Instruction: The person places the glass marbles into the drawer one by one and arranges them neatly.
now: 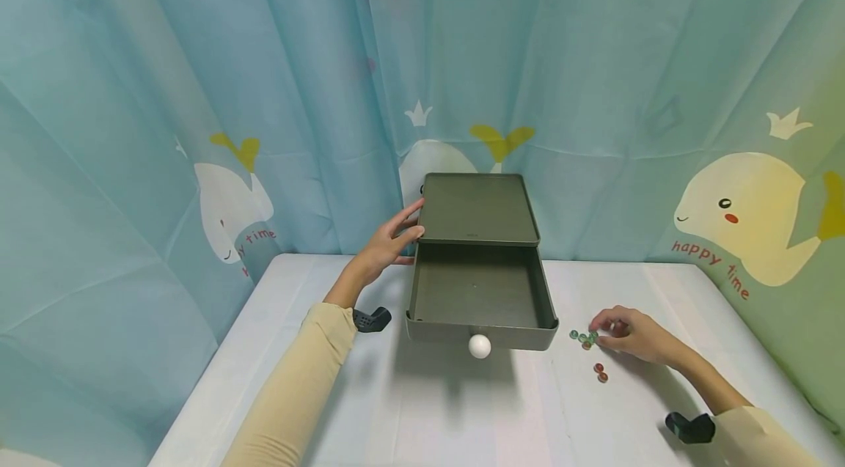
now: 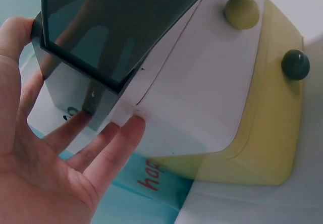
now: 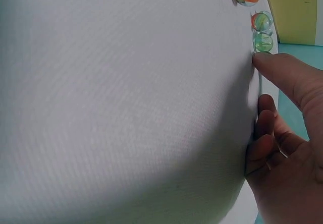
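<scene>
A small drawer unit with a grey-green top (image 1: 478, 207) stands on the table, its grey-green drawer (image 1: 475, 284) pulled out and bare inside, a white knob (image 1: 480, 346) on its front. My left hand (image 1: 389, 240) rests along the unit's left side, fingers spread and fairly straight. To the right of the unit, my right hand (image 1: 630, 333) reaches down to a cluster of glass marbles (image 1: 582, 338). Its thumb and forefinger tips close around a green marble (image 1: 593, 336); the thumb partly hides it in the right wrist view. Nearer me lie two reddish marbles (image 1: 600, 372).
The left wrist view shows a white section with a yellow knob (image 2: 241, 12) and a yellow section with a dark green knob (image 2: 295, 65) on the unit. A white cloth (image 1: 449, 423) covers the table. A blue-green whale-print curtain (image 1: 317, 86) hangs behind and beside it.
</scene>
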### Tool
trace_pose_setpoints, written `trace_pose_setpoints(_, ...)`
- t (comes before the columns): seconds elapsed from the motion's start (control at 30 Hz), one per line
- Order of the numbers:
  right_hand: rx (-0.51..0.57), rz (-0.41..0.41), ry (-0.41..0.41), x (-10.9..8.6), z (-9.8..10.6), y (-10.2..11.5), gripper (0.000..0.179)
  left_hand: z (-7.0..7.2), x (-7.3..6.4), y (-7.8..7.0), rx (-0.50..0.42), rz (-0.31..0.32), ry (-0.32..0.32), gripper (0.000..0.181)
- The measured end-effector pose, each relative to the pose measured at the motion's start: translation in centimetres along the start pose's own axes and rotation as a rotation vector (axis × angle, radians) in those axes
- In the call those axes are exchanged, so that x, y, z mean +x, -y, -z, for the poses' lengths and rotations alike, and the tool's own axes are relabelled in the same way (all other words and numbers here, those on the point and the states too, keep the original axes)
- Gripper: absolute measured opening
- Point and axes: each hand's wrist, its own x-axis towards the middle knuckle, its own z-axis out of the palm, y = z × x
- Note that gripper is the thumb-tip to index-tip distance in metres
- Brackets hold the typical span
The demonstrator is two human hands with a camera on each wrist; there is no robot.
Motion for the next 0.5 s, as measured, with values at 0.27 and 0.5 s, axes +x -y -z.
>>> trace_pose_setpoints(0.27,-0.007,-0.03,0.009,0.04,-0.04,0.1,0.018,0.06,-0.03,0.14,0.002,0.003,-0.004,0.061)
trace_pose_setpoints(0.5,-0.01,-0.032,0.042,0.18,0.15,0.2,0.017,0.08,0.03,0.21,0.003,-0.001,-0.001,0.06)
